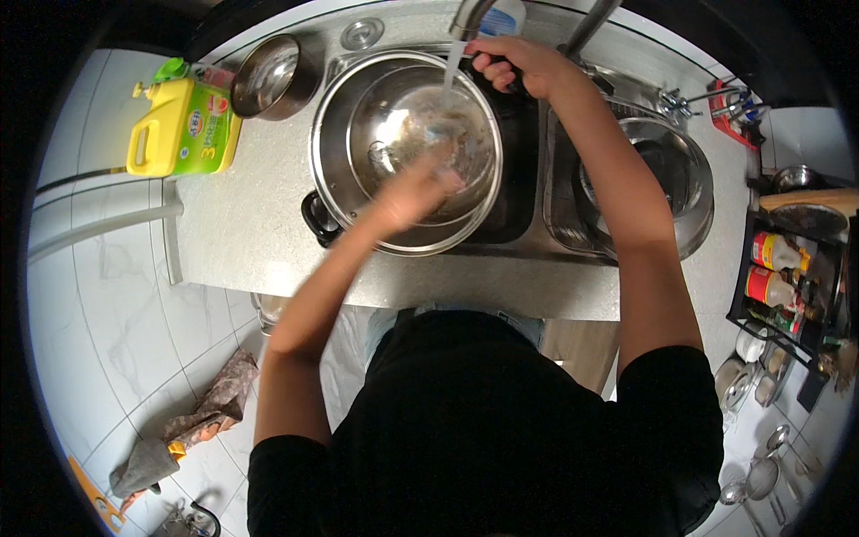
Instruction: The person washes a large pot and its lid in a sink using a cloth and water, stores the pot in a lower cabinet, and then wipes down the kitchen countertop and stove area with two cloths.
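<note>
A large stainless steel pot (335, 201) with a black side handle rests over the left sink basin and the counter. Water runs into it from the faucet (464, 30). My left hand (419, 191) is inside the pot, blurred; its fingers seem spread, and whether they hold anything cannot be told. My right hand (507, 64) is beside the faucet spout at the pot's upper right, its fingers curled around the black handle of the pot. The water stream falls just left of the right fingertips.
A yellow detergent jug (158, 131) and a smaller metal pot (267, 77) stand at the left. Metal bowls (698, 194) fill the right basin. A sink strainer (362, 33) lies behind the large pot. A black rack (741, 268) with bottles is at the far right.
</note>
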The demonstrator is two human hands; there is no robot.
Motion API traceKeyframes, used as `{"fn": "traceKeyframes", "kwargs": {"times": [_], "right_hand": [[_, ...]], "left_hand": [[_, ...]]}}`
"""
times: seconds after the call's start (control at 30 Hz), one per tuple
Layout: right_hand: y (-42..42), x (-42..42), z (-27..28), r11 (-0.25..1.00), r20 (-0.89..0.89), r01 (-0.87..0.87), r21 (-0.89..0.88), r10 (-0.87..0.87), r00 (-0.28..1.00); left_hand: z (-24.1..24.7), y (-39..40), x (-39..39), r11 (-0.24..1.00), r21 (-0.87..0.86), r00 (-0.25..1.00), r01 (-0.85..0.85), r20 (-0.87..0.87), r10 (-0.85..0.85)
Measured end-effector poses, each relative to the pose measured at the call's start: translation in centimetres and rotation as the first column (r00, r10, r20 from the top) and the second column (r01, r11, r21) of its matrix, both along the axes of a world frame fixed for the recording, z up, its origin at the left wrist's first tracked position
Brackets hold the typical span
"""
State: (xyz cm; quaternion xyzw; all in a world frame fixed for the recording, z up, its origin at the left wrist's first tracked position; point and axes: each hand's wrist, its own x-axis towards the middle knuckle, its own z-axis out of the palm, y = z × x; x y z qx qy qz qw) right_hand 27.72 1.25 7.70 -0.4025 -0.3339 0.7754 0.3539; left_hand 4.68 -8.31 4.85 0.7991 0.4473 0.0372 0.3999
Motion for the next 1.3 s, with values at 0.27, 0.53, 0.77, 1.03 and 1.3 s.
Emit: {"fn": "traceKeyframes", "kwargs": {"times": [0.27,0.53,0.77,1.03,1.3], "right_hand": [[-0.8,0.9,1.1,0.989,-0.322,0.092,-0.119,-0.126,0.938],[5.7,-0.1,-2.6,0.968,-0.038,0.249,0.024,-0.248,0.968],[6.3,-5.2,-5.2,0.935,0.596,-0.079,0.347,-0.155,0.788],[-0.5,-9.8,-8.3,0.828,0.783,-0.079,0.555,-0.489,0.383],[-3.2,-4.7,-5.4,0.311,0.405,-0.332,0.891,-0.874,0.269]], "left_hand": [[-0.3,-8.2,1.9,0.994,0.078,0.992,-0.081,-0.09,0.088],[3.5,-1.7,-1.0,0.907,-0.266,0.842,-0.328,0.353,0.408],[2.9,4.5,-1.7,0.635,-0.598,0.68,-0.489,0.194,0.707],[-0.6,8.3,-0.2,0.689,-0.51,0.793,-0.515,0.021,0.609],[1.1,9.9,-0.2,0.802,-0.529,0.944,-0.278,0.005,0.33]]}}
